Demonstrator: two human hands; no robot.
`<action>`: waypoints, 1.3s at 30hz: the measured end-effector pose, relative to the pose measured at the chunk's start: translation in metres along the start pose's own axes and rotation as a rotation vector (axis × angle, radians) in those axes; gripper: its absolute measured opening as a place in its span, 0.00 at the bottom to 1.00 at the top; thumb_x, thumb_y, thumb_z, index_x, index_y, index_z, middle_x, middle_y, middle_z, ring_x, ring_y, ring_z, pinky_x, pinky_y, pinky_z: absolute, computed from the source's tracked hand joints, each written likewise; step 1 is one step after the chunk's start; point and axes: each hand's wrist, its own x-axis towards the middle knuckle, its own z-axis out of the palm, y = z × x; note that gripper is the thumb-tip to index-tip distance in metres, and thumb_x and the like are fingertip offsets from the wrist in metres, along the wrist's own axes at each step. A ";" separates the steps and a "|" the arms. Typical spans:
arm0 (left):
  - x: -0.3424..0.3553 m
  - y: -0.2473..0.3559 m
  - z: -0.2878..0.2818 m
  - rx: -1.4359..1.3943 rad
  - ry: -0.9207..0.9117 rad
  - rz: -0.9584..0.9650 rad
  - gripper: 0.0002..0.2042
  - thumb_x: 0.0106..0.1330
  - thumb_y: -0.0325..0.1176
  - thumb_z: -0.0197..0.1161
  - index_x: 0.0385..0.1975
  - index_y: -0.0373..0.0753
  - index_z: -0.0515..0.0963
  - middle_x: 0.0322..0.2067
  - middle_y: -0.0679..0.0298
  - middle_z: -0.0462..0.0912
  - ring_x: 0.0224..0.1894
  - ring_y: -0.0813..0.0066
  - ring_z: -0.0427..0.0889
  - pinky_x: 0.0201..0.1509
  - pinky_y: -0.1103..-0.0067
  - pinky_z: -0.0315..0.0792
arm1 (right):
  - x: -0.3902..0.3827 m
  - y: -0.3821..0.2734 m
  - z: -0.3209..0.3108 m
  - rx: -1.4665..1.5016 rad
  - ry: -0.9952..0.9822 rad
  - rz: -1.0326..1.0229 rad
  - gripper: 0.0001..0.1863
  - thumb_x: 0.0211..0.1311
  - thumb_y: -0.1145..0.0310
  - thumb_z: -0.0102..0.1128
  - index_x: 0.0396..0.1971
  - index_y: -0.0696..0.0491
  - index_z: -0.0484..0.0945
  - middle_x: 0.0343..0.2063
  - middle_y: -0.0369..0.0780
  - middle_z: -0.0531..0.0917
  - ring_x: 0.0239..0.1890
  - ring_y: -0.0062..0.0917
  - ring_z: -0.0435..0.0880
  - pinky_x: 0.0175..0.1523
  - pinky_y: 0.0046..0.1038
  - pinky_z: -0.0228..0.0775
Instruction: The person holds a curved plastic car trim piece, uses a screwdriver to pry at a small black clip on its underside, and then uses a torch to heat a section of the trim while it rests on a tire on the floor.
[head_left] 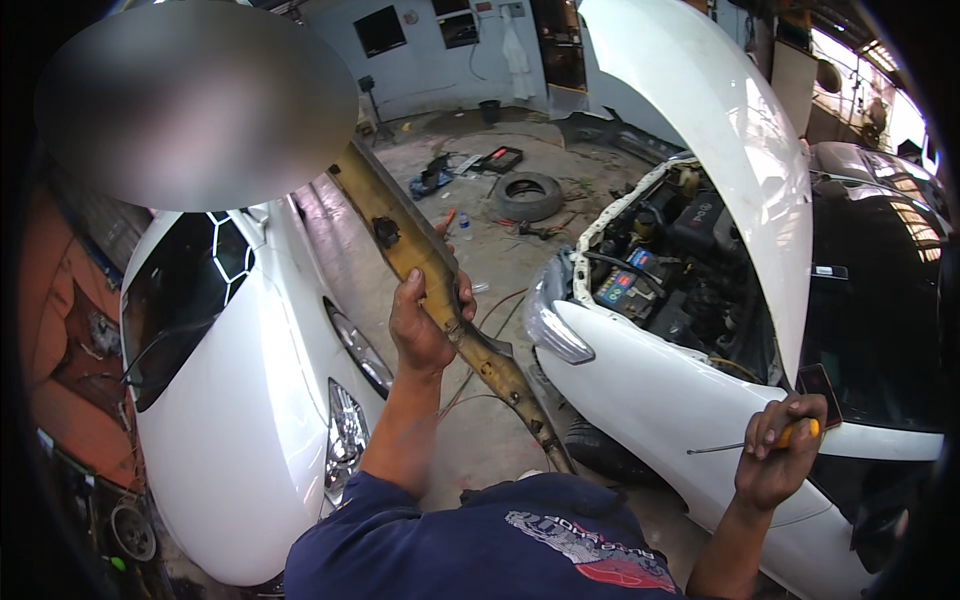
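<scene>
My left hand point(422, 325) grips a long, narrow, yellowish-brown vehicle part point(410, 240) near its middle, thumb over the face with holes in it. The part slants from a blurred patch at upper left, which hides its far end, down toward my dark blue shirt. Closed round the yellow handle of a screwdriver point(716, 448), my right hand point(780, 450) is raised at the right, the thin shaft pointing left. Just behind that hand shows a dark, flat rectangular object point(822, 392) with a reddish edge; whether the hand touches it I cannot tell.
A white car point(640, 370) with its hood point(715, 110) raised stands at right, its battery point(632, 285) exposed. Another white car point(230, 400) is at left. On the floor lie a tire point(530, 196), a water bottle point(464, 224), a tool case point(500, 160) and a hose point(490, 322).
</scene>
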 end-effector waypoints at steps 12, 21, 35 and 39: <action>-0.027 0.004 -0.014 0.155 0.130 0.103 0.14 0.83 0.39 0.53 0.55 0.36 0.76 0.41 0.55 0.85 0.46 0.56 0.91 0.40 0.69 0.87 | -0.008 0.061 0.021 -0.234 -0.148 0.380 0.10 0.72 0.65 0.63 0.41 0.57 0.75 0.28 0.36 0.76 0.24 0.15 0.72 0.30 0.19 0.68; -0.019 0.001 -0.059 0.473 0.402 0.132 0.13 0.82 0.38 0.58 0.54 0.33 0.76 0.43 0.52 0.88 0.43 0.57 0.92 0.39 0.69 0.88 | -0.018 0.105 0.037 -0.443 -0.198 0.527 0.13 0.70 0.61 0.64 0.38 0.57 0.78 0.25 0.35 0.78 0.24 0.16 0.75 0.30 0.20 0.68; 0.041 0.120 -0.344 1.004 0.867 0.401 0.24 0.85 0.48 0.51 0.58 0.27 0.74 0.44 0.48 0.89 0.37 0.67 0.90 0.41 0.76 0.83 | -0.003 0.258 0.161 -0.768 -0.196 0.553 0.09 0.70 0.65 0.64 0.37 0.56 0.79 0.23 0.34 0.78 0.22 0.16 0.75 0.29 0.22 0.68; 0.066 0.172 -0.343 0.810 0.899 0.503 0.27 0.83 0.49 0.55 0.62 0.25 0.69 0.47 0.43 0.88 0.40 0.63 0.90 0.44 0.73 0.86 | 0.020 0.299 0.208 -0.800 -0.253 0.594 0.08 0.69 0.66 0.64 0.38 0.55 0.80 0.23 0.33 0.78 0.23 0.16 0.75 0.30 0.23 0.68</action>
